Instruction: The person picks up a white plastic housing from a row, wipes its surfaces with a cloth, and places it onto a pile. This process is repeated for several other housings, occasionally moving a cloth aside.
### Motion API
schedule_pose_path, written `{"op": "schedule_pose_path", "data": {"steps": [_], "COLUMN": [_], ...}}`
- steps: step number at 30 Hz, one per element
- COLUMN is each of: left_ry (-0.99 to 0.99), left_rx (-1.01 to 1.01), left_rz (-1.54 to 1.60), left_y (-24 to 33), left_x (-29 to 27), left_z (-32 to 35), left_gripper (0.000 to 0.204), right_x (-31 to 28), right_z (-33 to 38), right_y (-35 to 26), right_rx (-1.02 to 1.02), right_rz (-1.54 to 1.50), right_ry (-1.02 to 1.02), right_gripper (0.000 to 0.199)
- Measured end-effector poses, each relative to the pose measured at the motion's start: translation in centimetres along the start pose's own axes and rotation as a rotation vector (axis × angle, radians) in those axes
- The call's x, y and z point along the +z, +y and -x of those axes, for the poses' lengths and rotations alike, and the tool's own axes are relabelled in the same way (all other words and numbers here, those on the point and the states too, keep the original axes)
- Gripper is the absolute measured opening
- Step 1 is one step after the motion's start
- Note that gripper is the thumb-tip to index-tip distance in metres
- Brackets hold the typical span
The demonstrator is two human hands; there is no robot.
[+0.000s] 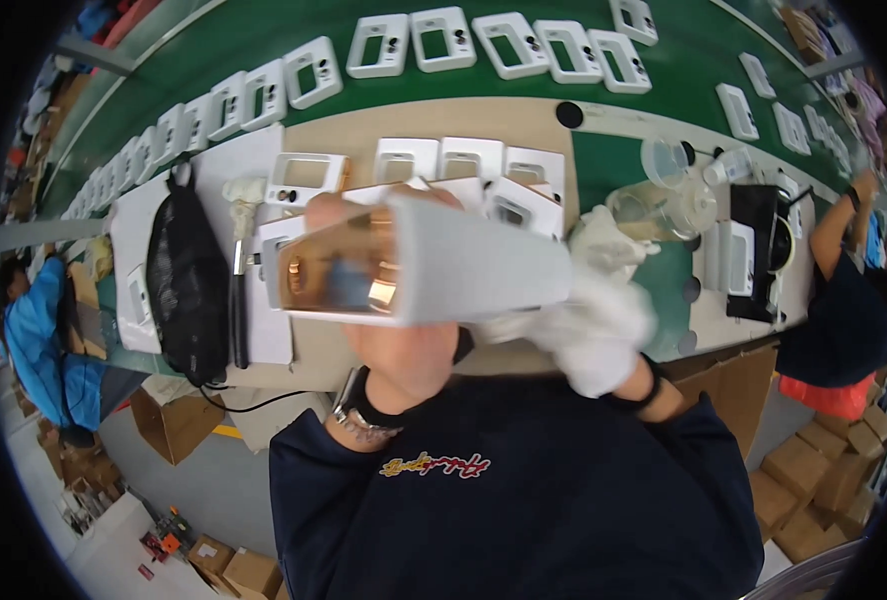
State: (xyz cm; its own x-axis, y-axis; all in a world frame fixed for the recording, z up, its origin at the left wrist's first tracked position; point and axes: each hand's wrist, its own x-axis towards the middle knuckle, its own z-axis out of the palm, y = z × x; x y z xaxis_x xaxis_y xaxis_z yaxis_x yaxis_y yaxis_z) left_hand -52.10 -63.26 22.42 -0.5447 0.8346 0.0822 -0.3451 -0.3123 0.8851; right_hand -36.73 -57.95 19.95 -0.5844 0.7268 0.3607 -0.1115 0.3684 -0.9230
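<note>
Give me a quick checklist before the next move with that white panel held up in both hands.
1. Left hand grips the white panel from below: ok.
2. Right hand, in a white glove, at the panel's right end: ok.
3. Panel's shiny gold face clean: cannot tell.
4. Bench view past the panel: not ok, partly blocked.
5. Black bag and clear cup apart from the hands: ok.

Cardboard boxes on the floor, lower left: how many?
4: one large open box beside the bench, two small ones near the bottom edge, one half hidden at the far left.
</note>
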Motion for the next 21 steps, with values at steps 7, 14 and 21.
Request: {"op": "schedule_pose_path", "data": {"steps": [7,14,21], "left_ry": [-0.553,-0.842,-1.043], "left_rx": [-0.214,-0.146,-0.324], "left_rz": [-0.084,-0.243,-0.346], "left_y": [0.7,-0.8,0.2], "left_x": [-1.9,0.2,1.3], "left_z": [2.5,2.2,1.4], "left_gripper": [0.021,0.033,0.027], "right_x": [1.4,-0.9,-4.7], "right_z": [-6.5,-4.7,-2.1], "right_y": [-5.6,-5.0,0.4], "right_rx": [-0.571,-0.27,-0.33], "right_rz": [0.253,0.405,0.664], "right_ry": [-0.305,-0.352,0.309], "right_gripper": [0.026,0.03,0.045]}}
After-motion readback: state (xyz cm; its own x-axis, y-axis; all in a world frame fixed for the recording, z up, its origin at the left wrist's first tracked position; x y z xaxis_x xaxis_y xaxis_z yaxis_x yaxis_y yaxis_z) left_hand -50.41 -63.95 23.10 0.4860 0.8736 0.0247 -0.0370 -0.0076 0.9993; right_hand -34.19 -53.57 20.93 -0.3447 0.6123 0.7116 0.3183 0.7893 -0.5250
